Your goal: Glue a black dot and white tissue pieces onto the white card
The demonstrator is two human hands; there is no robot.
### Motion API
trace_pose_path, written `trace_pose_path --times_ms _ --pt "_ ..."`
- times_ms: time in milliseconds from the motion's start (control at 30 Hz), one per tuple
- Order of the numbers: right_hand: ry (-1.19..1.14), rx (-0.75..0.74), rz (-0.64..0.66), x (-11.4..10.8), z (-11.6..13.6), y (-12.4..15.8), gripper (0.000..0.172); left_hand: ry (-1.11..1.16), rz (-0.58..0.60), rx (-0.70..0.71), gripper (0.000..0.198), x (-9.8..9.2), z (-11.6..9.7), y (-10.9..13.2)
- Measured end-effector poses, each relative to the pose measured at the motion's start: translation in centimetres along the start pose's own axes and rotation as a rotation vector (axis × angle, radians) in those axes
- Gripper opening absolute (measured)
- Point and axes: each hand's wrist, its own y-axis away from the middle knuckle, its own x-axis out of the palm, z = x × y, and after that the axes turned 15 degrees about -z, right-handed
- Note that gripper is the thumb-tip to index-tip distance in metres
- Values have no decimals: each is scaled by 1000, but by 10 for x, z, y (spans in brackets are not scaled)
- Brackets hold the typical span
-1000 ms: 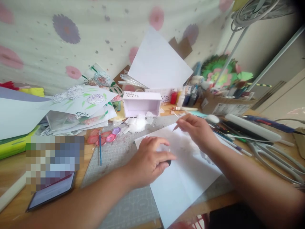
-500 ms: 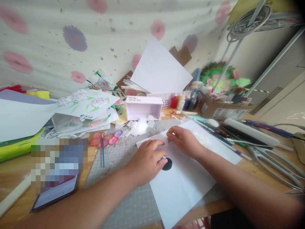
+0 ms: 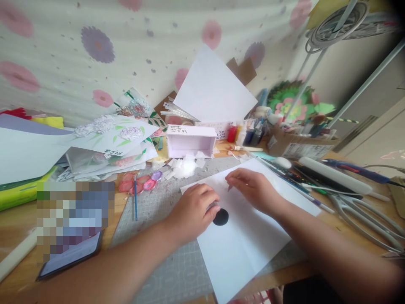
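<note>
A white sheet of paper (image 3: 240,249) lies slanted on the grey cutting mat (image 3: 164,261). On its left part is a black disc (image 3: 220,217). My left hand (image 3: 198,209) is at the sheet's left edge beside the disc, thumb and fingers curled together; a greyish bit shows between them, too unclear to name. Above the sheet, right of the disc, my right hand (image 3: 248,183) is closed in a pinch. A small greyish tip points down from its fingers, and I cannot make out what it belongs to.
Behind the sheet are a white fluffy heap (image 3: 185,167) and a white open box (image 3: 191,142). A petal-shaped paint palette (image 3: 144,183) with a blue brush (image 3: 136,200) lies left, near a phone (image 3: 71,257). Scissors (image 3: 363,219) and pens lie right.
My right hand has shifted slightly right, and a small tip now shows below its fingers. My left hand's fingers have drawn closer together, and its thumb has moved off the black disc.
</note>
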Motion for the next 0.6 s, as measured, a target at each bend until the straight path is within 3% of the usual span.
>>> trace_pose_path --times_ms 167,300,433,600 --pt "135 -29 6 14 -6 -8 16 23 82 114 23 0 0 0" --pt "179 -23 -21 14 -7 -12 17 8 80 81 22 1 2 -1" --pt "27 56 -7 5 -4 -6 17 12 2 68 23 0 3 -1" --pt "-266 128 113 -2 4 9 20 7 -42 77 18 0 3 -1"
